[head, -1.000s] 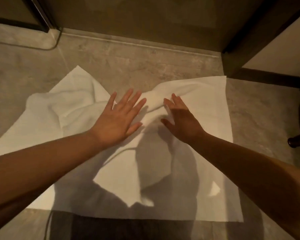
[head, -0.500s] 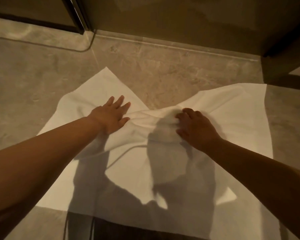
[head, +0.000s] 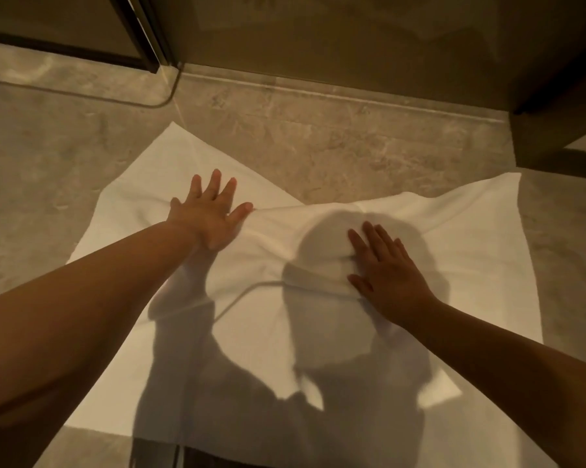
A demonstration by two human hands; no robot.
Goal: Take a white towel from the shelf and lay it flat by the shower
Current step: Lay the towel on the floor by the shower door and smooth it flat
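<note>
A white towel (head: 268, 336) is spread on the stone floor in front of the shower, with a ridge of wrinkles across its far middle and its far edge dipping inward. My left hand (head: 210, 217) lies flat on the towel's far left part, fingers spread. My right hand (head: 386, 271) presses flat on the wrinkled fold right of centre, fingers straight. Neither hand grips the cloth. My shadow covers the near middle of the towel.
The shower's glass panel with a dark frame (head: 139, 35) and its low stone threshold (head: 318, 92) run along the far side. A dark cabinet corner (head: 555, 136) stands at the right. Bare stone floor (head: 41, 170) lies left of the towel.
Both hands went from bunching the towel's middle to lying flat with fingers stretched out. The left hand slid further toward the shower; the view shifted left and closer.
</note>
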